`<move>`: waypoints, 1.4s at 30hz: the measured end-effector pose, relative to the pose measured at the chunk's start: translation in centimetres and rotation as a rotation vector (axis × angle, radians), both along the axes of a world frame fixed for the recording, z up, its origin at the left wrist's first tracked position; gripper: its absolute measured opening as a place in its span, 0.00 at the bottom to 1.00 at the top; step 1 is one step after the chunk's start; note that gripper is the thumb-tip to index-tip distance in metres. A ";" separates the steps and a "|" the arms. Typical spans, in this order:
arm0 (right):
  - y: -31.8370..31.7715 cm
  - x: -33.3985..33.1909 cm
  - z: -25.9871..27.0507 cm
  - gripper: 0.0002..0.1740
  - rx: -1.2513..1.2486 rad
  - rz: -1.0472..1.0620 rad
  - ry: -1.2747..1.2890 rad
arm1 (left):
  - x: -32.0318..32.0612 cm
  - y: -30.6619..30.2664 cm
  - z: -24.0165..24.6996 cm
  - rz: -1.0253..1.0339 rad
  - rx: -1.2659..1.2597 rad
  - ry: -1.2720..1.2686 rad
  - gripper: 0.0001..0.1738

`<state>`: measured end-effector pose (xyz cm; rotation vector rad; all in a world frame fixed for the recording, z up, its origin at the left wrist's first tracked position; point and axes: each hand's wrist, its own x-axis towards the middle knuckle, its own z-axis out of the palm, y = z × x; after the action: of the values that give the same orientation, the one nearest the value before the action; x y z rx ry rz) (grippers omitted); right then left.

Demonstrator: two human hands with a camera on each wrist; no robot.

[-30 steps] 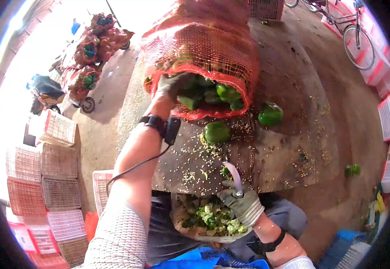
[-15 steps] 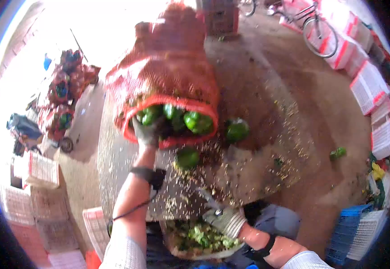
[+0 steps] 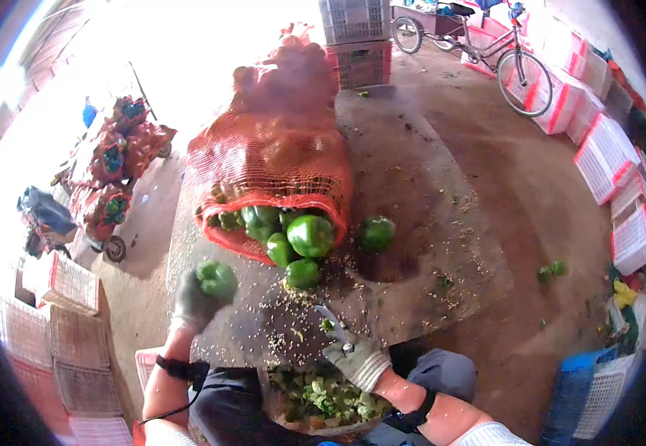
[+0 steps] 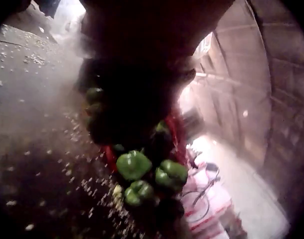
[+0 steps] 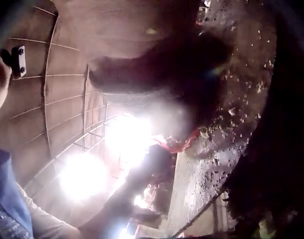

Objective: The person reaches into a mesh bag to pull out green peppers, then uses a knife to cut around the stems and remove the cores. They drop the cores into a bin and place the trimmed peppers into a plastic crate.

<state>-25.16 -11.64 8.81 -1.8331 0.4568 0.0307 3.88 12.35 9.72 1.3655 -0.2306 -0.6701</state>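
Your right hand [image 3: 357, 360] is gripping a knife [image 3: 341, 330], blade pointing forward and leftward; bringing your left hand [image 3: 194, 301] across carelessly could be putting its fingers against that edge. Loose peppers [image 3: 310, 236] are crowding the mouth of the mesh sack [image 3: 275, 165]; a nudge could be sending one rolling. Your left hand is grasping a green pepper [image 3: 217, 280], which is sitting against its inner side, near the left end of the sack's mouth, well apart from the knife.

From the head I looked forward and down across the worktop [image 3: 405, 171]; nearer wrist views shared it, the left catching green peppers [image 4: 134, 165], the right sideways.
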 end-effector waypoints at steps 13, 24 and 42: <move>0.9 1.1 -2.7 0.40 -0.195 -0.009 -0.037 | -3.1 -3.2 -4.7 -0.453 0.929 -0.816 0.36; 3.2 -0.2 -1.3 0.17 0.209 0.045 0.025 | -10.7 -1.7 0.1 0.298 0.146 -0.110 0.38; 5.8 4.4 -4.6 0.20 -0.176 0.198 -0.010 | -14.8 -8.6 2.0 0.273 0.119 -0.645 0.51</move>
<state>-20.77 -5.84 4.25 -2.0455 0.2759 0.1199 -10.97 3.75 11.73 1.6622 -0.5105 0.0017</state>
